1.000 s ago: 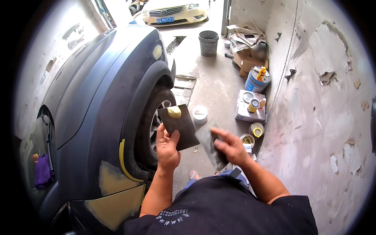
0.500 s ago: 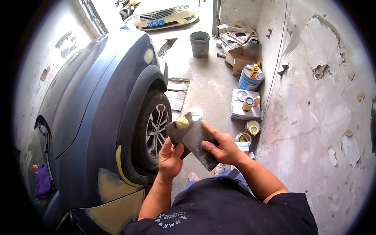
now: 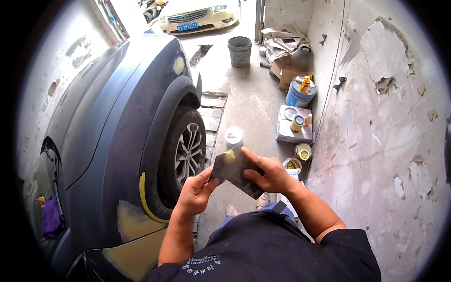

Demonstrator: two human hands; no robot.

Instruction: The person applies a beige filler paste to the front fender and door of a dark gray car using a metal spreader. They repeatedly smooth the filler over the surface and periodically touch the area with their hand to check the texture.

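Note:
My right hand (image 3: 271,177) is closed on a flat dark plate (image 3: 244,182), thumb on top and fingers along the far edge. A dab of yellow putty (image 3: 229,156) shows near the plate's far left corner. My left hand (image 3: 195,191) pinches a dark putty spreader (image 3: 217,170), which meets the plate's left side. Much of the spreader is hidden by the plate and my fingers. Both hands are in front of my body, right of the car's wheel (image 3: 189,152).
At left stands a dark car (image 3: 120,113) with putty patches (image 3: 134,221) and yellow tape (image 3: 145,199) by the wheel arch. A white tub (image 3: 233,136) and a grey bucket (image 3: 240,52) stand on the floor. Cans, a box (image 3: 294,126) and a blue drum (image 3: 300,94) line the right wall.
My left hand has moved down and left, and its spreader now sits lower against the plate. The yellow putty lump, earlier on the spreader, now appears on the plate. The white tub is uncovered.

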